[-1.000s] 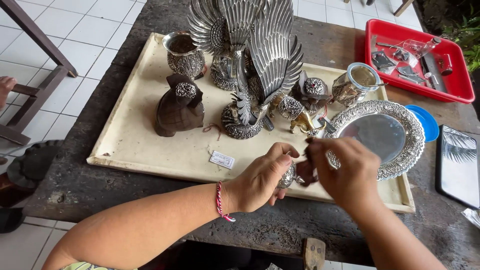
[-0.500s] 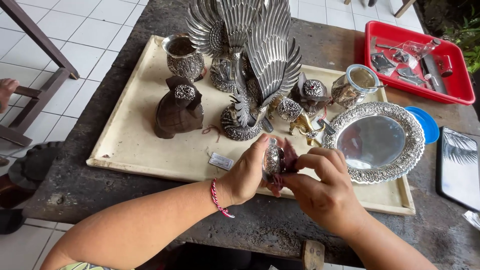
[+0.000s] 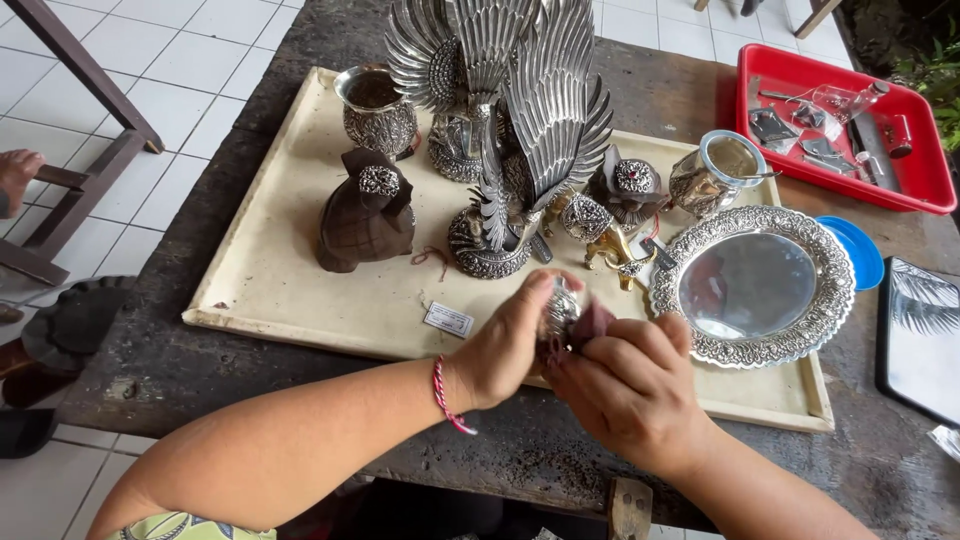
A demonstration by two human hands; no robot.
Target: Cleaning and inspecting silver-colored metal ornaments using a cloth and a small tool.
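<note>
Even, soft daylight, bright overall; shadows faint and diffuse. Specular highlights on the round silver plate and the winged silver figures. Focus sharp at centre; slight motion blur on the hands; mild wide-angle stretching at edges.

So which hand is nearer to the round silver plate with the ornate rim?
Right. The right hand lies just beside the round silver plate, near its lower-left rim; the left hand is farther left, behind the right.
</note>
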